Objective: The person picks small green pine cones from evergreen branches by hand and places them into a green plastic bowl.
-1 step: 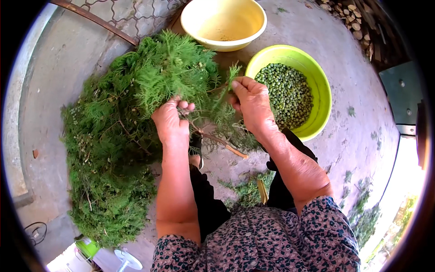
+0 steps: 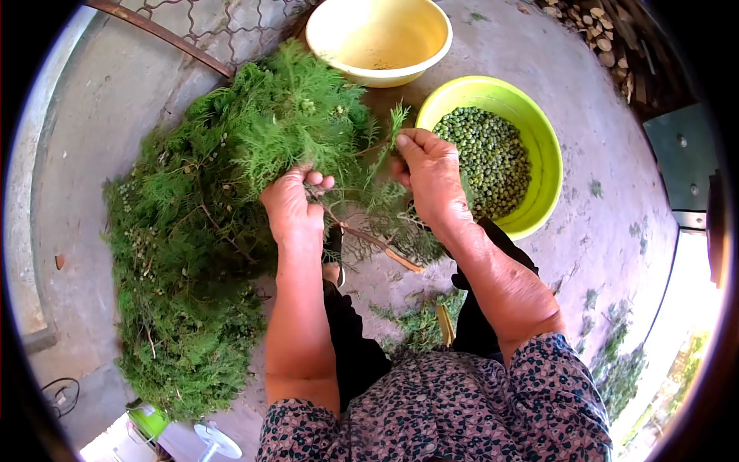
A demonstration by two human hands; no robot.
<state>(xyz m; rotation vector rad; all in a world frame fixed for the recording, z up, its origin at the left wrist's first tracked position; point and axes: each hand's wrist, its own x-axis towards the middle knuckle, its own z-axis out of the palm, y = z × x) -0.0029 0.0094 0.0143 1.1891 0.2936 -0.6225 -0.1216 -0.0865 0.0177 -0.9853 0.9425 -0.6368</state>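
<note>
My left hand [image 2: 294,202] is closed round a leafy evergreen branch [image 2: 289,127], whose feathery green fronds spread out beyond my fingers. The branch's bare woody stem [image 2: 381,245] slants down to the right, ending in a pale cut end. My right hand [image 2: 433,173] pinches a small green sprig [image 2: 394,127] between thumb and fingers, just left of the lime-green basin [image 2: 545,173]. Inside that basin lies a heap of small round green cones [image 2: 486,154]. A big pile of cut evergreen branches [image 2: 185,269] covers the floor to the left of my left arm.
A pale yellow basin [image 2: 377,75] with a few bits at its bottom stands at the far side. Stacked firewood [image 2: 604,38] and a dark green cabinet [image 2: 681,154] are at the right. Loose greenery [image 2: 427,327] lies between my legs. A metal grille [image 2: 223,23] is at the far left.
Both hands keep their grips and have shifted only slightly. The fronds above my left hand have swayed a little upward.
</note>
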